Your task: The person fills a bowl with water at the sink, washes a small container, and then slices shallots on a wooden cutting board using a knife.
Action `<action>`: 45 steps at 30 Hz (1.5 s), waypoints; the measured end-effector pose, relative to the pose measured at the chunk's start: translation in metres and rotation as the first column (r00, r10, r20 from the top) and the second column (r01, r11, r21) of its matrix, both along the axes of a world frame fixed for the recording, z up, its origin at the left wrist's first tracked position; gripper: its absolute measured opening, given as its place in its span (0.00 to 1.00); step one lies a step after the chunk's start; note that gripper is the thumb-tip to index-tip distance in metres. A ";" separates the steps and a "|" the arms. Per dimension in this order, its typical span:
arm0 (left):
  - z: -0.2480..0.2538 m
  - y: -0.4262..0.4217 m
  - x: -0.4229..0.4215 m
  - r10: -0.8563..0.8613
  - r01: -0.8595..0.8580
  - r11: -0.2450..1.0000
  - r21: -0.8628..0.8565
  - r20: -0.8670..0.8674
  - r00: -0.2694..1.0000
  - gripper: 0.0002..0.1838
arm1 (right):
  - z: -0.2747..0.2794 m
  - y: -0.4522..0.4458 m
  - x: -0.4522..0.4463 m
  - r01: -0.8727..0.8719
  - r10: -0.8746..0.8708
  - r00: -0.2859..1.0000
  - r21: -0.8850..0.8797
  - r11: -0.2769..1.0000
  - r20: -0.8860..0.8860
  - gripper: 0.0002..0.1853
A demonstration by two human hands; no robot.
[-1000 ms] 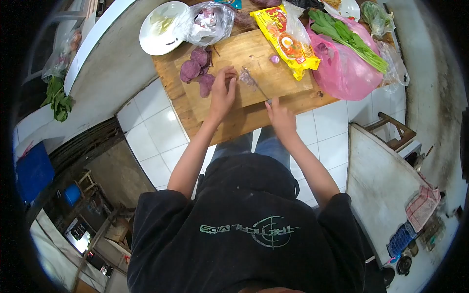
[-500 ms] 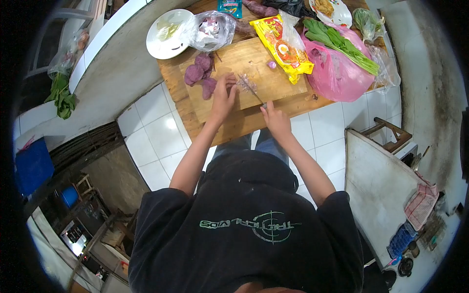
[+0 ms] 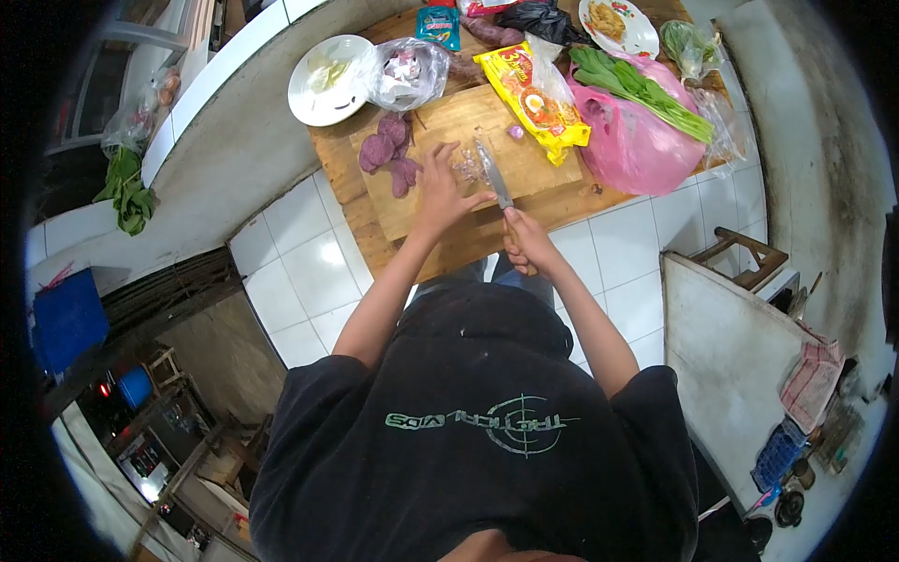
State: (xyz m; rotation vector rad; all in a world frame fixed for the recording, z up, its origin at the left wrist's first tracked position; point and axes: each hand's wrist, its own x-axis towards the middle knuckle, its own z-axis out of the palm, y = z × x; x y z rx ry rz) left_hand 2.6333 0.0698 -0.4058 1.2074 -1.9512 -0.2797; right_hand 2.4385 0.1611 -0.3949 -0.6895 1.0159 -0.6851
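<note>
My right hand (image 3: 527,242) is closed round the handle of a knife (image 3: 493,173), its blade lying flat-side up above the wooden cutting board (image 3: 393,211). Chopped pale purple bits (image 3: 467,165) sit just left of the blade. My left hand (image 3: 442,192) is over the board with thumb and fingers spread, the thumb pointing toward the knife. Purple slices (image 3: 377,152) lie left of it. A small purple piece (image 3: 516,132) rests on the board near a yellow noodle packet (image 3: 534,98).
Beyond the board are a white plate (image 3: 323,105), a clear bag (image 3: 412,75), a blue sachet (image 3: 439,28) and a black bag (image 3: 541,21). To the right, leafy greens (image 3: 646,92) lie on a pink bag (image 3: 627,150), near a plate of food (image 3: 641,36).
The knife blade has turned from edge-on to flat and lifted off the chopped bits. My left hand has opened, its thumb now stretched out toward the knife.
</note>
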 end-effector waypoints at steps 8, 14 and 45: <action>0.013 -0.030 -0.017 -0.015 0.015 1.000 0.022 0.026 1.000 0.50 | 0.021 0.007 -0.015 -0.018 0.016 0.998 -0.033 0.999 -0.057 0.21; 0.025 -0.045 -0.017 0.024 -0.024 1.000 -0.010 -0.024 0.999 0.37 | 0.031 0.014 -0.031 -0.059 0.048 0.985 -0.060 0.996 -0.166 0.21; 0.051 -0.038 -0.024 0.074 -0.048 0.985 0.168 -0.150 0.986 0.15 | -0.007 -0.046 -0.067 -0.437 -0.407 0.441 -0.588 0.681 -0.800 0.20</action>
